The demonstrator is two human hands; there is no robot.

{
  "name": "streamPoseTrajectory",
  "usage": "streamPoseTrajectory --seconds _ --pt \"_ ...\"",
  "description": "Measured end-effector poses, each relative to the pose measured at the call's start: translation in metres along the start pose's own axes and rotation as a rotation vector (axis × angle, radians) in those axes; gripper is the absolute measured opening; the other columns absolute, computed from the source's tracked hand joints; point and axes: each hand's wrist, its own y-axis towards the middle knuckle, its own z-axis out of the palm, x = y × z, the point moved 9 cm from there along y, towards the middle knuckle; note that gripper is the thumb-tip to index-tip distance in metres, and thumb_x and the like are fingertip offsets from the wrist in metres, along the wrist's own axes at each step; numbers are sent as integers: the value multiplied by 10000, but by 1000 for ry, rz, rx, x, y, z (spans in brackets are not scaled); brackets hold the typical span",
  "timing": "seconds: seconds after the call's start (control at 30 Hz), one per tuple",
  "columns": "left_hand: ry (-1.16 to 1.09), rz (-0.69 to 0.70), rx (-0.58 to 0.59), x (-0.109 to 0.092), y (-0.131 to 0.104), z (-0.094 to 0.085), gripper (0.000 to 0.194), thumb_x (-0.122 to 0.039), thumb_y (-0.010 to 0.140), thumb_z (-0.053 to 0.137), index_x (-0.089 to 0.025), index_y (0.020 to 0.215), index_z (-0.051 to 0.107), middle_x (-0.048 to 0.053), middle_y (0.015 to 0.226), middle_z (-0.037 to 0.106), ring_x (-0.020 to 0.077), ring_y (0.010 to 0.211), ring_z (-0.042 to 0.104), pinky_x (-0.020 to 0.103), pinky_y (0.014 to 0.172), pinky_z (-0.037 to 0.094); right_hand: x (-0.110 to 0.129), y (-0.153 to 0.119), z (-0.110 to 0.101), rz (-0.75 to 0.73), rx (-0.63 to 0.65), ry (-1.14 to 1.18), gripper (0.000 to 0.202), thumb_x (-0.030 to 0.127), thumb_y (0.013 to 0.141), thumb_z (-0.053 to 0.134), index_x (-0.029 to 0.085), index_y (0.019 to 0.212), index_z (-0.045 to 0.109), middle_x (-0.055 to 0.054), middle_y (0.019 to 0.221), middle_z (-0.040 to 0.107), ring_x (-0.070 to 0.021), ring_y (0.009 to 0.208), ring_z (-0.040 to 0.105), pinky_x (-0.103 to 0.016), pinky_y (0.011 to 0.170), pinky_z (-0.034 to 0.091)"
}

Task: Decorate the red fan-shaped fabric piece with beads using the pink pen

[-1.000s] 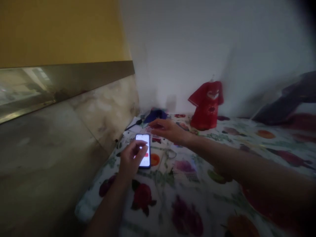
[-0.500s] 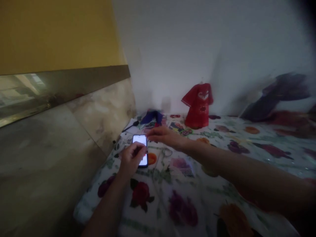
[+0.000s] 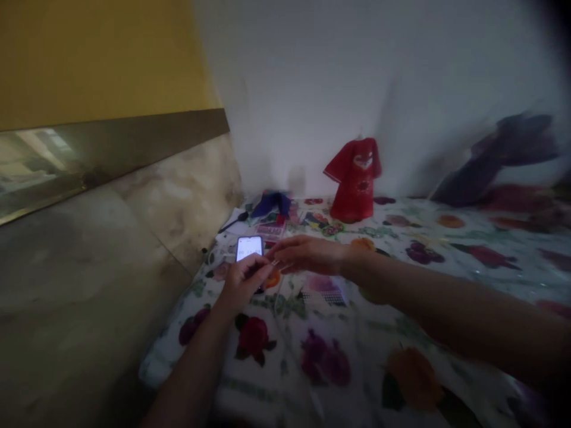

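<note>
A phone [image 3: 250, 245] with a lit screen showing digits lies on the flower-printed cover [image 3: 285, 356]. My left hand [image 3: 243, 279] is over its lower part and hides much of it. Thumb and index finger of that hand are pinched together. My right hand [image 3: 306, 254] comes in from the right, its fingertips meeting those of the left just beside the phone. A tiny pale glint shows between the fingertips, too small and blurred to name. Right of the phone, below my right hand, lies a sheet of small beads or gems [image 3: 325, 291].
A small red garment [image 3: 355, 181] stands against the white wall. Behind the phone are a blue cloth [image 3: 272, 204], a dark spoon-like thing [image 3: 234, 222] and colourful printed pieces [image 3: 317, 220]. Dark fabric [image 3: 495, 157] leans at the right. A marbled panel [image 3: 178, 196] borders the left side.
My right hand has come down and nearer, from beside the phone's top to the left hand's fingertips. My left hand has shifted slightly right. The view has tilted a little.
</note>
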Motion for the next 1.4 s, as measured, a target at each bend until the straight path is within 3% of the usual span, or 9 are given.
streamPoseTrajectory --seconds 0.17,0.33,0.5,0.8,0.9,1.0,1.1,1.27,1.4 --pt "46 -48 179 -5 -4 28 258 -417 902 641 -163 855 626 -11 682 604 81 526 496 201 515 383 -16 -32 -3 128 63 208 270 294 851 771 146 1071 721 -78 1041 715 -166 947 693 -321 920 523" --pt "138 -68 309 -26 -5 53 223 -379 904 636 -165 842 637 -9 711 600 82 552 505 196 519 375 -23 -66 -13 167 69 330 266 287 882 745 125 1092 722 -68 950 726 -137 850 704 -292 860 549" --pt "261 -53 376 -58 0 80 213 -360 897 625 -169 804 642 -24 657 552 92 559 475 208 532 360 -21 -101 -22 136 34 374 229 327 902 723 131 1021 726 -71 927 733 -134 809 705 -268 800 562" --pt "450 95 448 -99 21 149 194 -346 876 640 -182 778 673 8 763 573 144 716 530 252 657 392 -17 -174 -52 70 -135 529 246 263 1004 537 113 951 725 -59 829 722 -124 739 686 -252 751 560" --pt "482 162 496 -107 30 177 194 -345 902 622 -188 795 664 21 844 603 156 787 563 262 708 415 -18 -208 -68 27 -201 559 311 286 1032 491 101 956 729 -69 838 722 -129 769 697 -253 767 563" --pt "440 125 597 -109 36 212 206 -373 920 618 -190 836 663 40 912 658 170 840 601 271 740 443 -17 -247 -85 -26 -307 522 233 249 999 556 112 944 736 -55 845 725 -115 762 696 -224 752 554" --pt "366 28 723 -111 37 253 251 -424 928 617 -188 856 662 33 817 669 163 752 617 264 691 469 -14 -286 -99 -100 -402 440 90 175 886 704 144 961 742 -39 860 727 -112 758 683 -233 778 544" --pt "329 -94 820 -119 38 316 315 -505 890 639 -196 832 637 17 671 636 150 543 580 247 516 447 -27 -342 -124 -169 -569 241 159 134 776 773 184 925 747 0 785 705 -97 678 636 -214 670 503" --pt "438 16 895 -131 41 358 294 -485 873 652 -197 824 688 9 643 632 135 512 564 220 484 415 -44 -380 -132 -215 -617 139 188 179 766 771 184 951 737 13 790 688 -95 688 623 -226 695 506"
